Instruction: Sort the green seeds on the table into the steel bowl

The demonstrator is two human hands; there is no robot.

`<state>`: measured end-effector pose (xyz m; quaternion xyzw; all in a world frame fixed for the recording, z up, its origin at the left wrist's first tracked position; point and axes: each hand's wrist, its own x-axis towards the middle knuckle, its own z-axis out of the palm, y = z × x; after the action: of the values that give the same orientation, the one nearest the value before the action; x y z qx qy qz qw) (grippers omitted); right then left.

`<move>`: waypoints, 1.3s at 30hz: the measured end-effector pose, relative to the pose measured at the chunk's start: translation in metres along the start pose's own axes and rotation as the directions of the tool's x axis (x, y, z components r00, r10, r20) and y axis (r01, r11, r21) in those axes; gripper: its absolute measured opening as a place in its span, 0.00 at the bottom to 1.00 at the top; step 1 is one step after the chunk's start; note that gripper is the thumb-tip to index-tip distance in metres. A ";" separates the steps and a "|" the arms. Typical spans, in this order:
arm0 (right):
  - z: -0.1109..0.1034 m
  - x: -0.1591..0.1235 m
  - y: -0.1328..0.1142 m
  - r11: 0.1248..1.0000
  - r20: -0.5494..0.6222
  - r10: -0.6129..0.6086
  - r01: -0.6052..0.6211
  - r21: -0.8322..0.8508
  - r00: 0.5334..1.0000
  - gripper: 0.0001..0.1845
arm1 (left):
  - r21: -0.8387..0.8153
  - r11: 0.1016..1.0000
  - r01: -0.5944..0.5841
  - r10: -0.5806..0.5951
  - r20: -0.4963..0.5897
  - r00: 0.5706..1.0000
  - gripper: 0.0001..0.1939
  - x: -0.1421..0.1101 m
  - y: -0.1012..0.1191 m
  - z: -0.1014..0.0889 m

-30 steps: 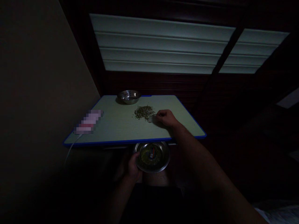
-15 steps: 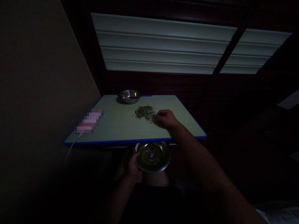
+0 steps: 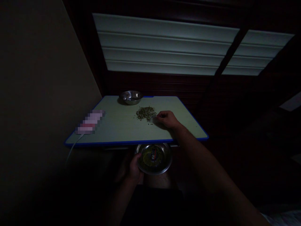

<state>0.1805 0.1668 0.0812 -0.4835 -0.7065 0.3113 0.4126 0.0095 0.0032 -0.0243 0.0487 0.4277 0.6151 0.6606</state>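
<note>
My left hand [image 3: 135, 168] grips the left rim of a steel bowl [image 3: 157, 171], just below the table's front edge. Small greenish grains [image 3: 147, 158] line that bowl, and a dark patch with red and white marks shows in its middle; I cannot tell whether it is an object or a reflection. On the table, my right hand [image 3: 167, 118] is closed in a pinch on a small, pale translucent flat piece [image 3: 153, 119]. This piece touches the right front side of a loose pile of greenish-brown grains [image 3: 145, 112]. Its exact kind is too dim to make out.
A second steel bowl [image 3: 131, 98] stands at the back left of the pale table [image 3: 117, 125], which has a blue rim. Along the left edge lies a blurred-out pink device [image 3: 90, 122] with a white cable [image 3: 72, 147] hanging down. Slatted doors [image 3: 162, 44] rise behind.
Both hands are nearly where they were. The pale piece in my right hand shows at a slightly different angle beside the pile.
</note>
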 end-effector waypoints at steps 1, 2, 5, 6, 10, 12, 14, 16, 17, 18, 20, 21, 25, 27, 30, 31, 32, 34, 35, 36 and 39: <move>0.001 0.000 0.000 1.000 -0.005 -0.004 0.004 -0.009 1.000 0.08 | -0.005 1.000 0.006 -0.006 0.006 1.000 0.09 0.000 0.000 0.000; 0.001 0.000 0.000 1.000 -0.009 -0.009 0.009 -0.021 1.000 0.08 | -0.010 1.000 0.013 -0.013 0.013 1.000 0.09 0.000 -0.001 -0.001; 0.003 0.001 0.000 0.997 -0.018 -0.026 0.025 -0.072 0.999 0.08 | -0.019 1.000 0.014 -0.013 0.027 1.000 0.10 0.001 -0.002 -0.002; 0.003 0.001 0.000 0.996 -0.022 -0.032 0.030 -0.087 0.999 0.08 | -0.022 1.000 0.007 -0.007 0.024 1.000 0.10 0.002 -0.002 -0.003; 0.004 0.001 0.000 0.992 -0.038 -0.048 0.044 -0.116 0.998 0.09 | -0.022 1.000 0.004 -0.003 0.025 1.000 0.11 0.004 -0.003 -0.005; 0.004 0.002 -0.001 0.992 -0.038 -0.043 0.039 -0.118 0.998 0.09 | -0.019 1.000 -0.002 0.003 0.041 0.999 0.12 0.005 -0.003 -0.006; 0.005 0.002 -0.001 0.993 -0.032 -0.039 0.035 -0.115 0.999 0.09 | -0.022 1.000 -0.011 0.012 0.051 0.999 0.13 0.006 -0.004 -0.007; 0.006 0.003 -0.001 0.993 -0.022 -0.042 0.039 -0.107 0.999 0.09 | -0.023 1.000 -0.016 0.017 0.049 0.999 0.13 0.007 -0.004 -0.008; 0.007 0.004 -0.001 0.994 -0.013 -0.045 0.044 -0.096 0.999 0.09 | -0.022 1.000 -0.015 0.016 0.046 0.999 0.13 0.006 -0.004 -0.008; 0.007 0.004 -0.001 0.996 0.001 -0.048 0.048 -0.076 0.999 0.09 | -0.019 1.000 -0.012 0.013 0.044 0.999 0.12 0.006 -0.004 -0.008; 0.008 0.006 0.000 0.998 0.036 -0.051 0.052 -0.018 0.998 0.10 | -0.023 1.000 -0.010 0.011 0.043 0.999 0.12 0.005 -0.004 -0.008; 0.008 0.006 0.000 0.999 0.056 -0.053 0.052 0.012 0.997 0.11 | -0.030 1.000 -0.008 0.009 0.045 0.999 0.13 0.005 -0.004 -0.007; 0.007 0.007 0.000 0.996 0.123 -0.059 0.050 0.076 0.991 0.12 | -0.047 0.999 -0.001 0.003 0.026 1.000 0.12 0.003 -0.003 -0.005; 0.007 0.007 -0.001 0.994 0.145 -0.064 0.051 0.092 0.987 0.12 | -0.038 0.999 -0.004 0.004 0.014 1.000 0.11 0.003 -0.003 -0.005; 0.006 0.005 -0.004 0.993 0.171 -0.064 0.045 0.109 0.983 0.12 | -0.021 1.000 -0.001 0.002 0.006 1.000 0.11 0.003 -0.002 -0.004; 0.006 0.004 -0.006 0.993 0.183 -0.059 0.039 0.112 0.981 0.12 | -0.021 1.000 0.000 0.000 0.005 1.000 0.11 0.002 -0.002 -0.004; 0.005 0.003 -0.008 0.993 0.197 -0.056 0.033 0.115 0.979 0.12 | -0.022 1.000 -0.001 0.001 0.005 1.000 0.10 0.002 -0.001 -0.003; 0.004 0.001 -0.012 0.992 0.226 -0.058 0.030 0.126 0.972 0.11 | -0.027 1.000 -0.007 0.007 0.003 1.000 0.10 0.001 0.000 -0.002; 0.004 0.000 -0.013 0.991 0.241 -0.062 0.030 0.133 0.969 0.10 | -0.029 1.000 -0.008 0.008 0.001 1.000 0.10 0.000 0.000 -0.002; 0.003 0.000 -0.014 0.990 0.256 -0.065 0.030 0.138 0.965 0.09 | -0.030 1.000 -0.010 0.010 -0.003 1.000 0.09 0.000 0.000 -0.002; 0.003 0.000 -0.012 0.991 0.255 -0.062 0.029 0.132 0.965 0.07 | -0.025 1.000 -0.013 0.013 -0.006 1.000 0.10 -0.001 0.001 -0.001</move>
<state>0.1724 0.1621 0.0898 -0.3951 -0.7438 0.4065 0.3542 0.0082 0.0019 -0.0242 0.0414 0.4216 0.6249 0.6558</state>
